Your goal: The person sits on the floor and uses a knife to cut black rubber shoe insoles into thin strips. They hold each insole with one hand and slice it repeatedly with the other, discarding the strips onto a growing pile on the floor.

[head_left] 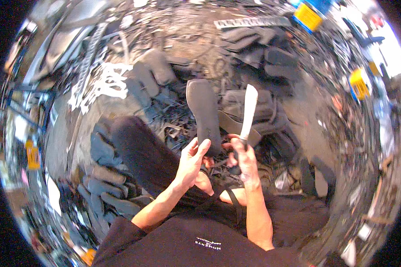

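Note:
My left hand (190, 163) is closed on the near end of a dark grey shoe sole (203, 109), thumb on top. The sole points away from me, its wider rounded end farthest. In my right hand (244, 161) is a knife (250, 109), gripped by its dark handle. Its long, bright blade stands up and away, to the right of the sole and apart from it. A thin curved dark strip (240, 129) passes behind the knife. My left fingers are partly hidden beneath the sole.
Stacked dark soles lie at far left (153, 71), far right (258, 49) and beside my left knee (107, 187). Pale cut-out scraps (109, 82) and loose trimmings cover the ground. Yellow-and-blue boxes (308, 18) stand around the edges. My bent left leg (140, 147) is close by.

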Demonstrator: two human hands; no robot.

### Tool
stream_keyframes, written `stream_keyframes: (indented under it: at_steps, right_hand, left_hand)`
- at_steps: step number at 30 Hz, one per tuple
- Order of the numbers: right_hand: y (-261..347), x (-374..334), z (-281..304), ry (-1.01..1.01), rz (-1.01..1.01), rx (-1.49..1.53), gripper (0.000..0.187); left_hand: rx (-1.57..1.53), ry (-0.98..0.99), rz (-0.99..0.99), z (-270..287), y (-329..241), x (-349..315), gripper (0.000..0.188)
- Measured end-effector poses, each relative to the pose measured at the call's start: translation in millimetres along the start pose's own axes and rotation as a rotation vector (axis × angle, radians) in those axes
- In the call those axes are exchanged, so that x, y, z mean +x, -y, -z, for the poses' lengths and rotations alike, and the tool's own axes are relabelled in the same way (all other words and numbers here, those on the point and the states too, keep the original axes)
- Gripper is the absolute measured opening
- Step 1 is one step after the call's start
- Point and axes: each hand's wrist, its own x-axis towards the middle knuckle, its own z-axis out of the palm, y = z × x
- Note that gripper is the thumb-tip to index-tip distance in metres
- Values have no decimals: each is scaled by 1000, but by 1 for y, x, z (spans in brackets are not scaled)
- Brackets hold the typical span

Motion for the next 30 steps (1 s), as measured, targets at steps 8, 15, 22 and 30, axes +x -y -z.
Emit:
stream_keyframes:
  at_steps: [8, 15, 22, 30]
  right_hand:
    - [-16, 18, 26, -108, 51, 283, 58]
    - [42, -14, 140, -796, 293, 598, 33]
    - [-5, 5, 169, -966, 406, 873, 56]
    - [4, 6, 150, -754, 365, 917, 27]
  left_hand:
    - [231, 1, 84, -30, 41, 45, 42]
    - [746, 334, -244, -87, 21, 96, 34]
    - [1663, 505, -530, -63, 104, 193, 108]
    - [1973, 521, -691, -21, 125, 209, 101]
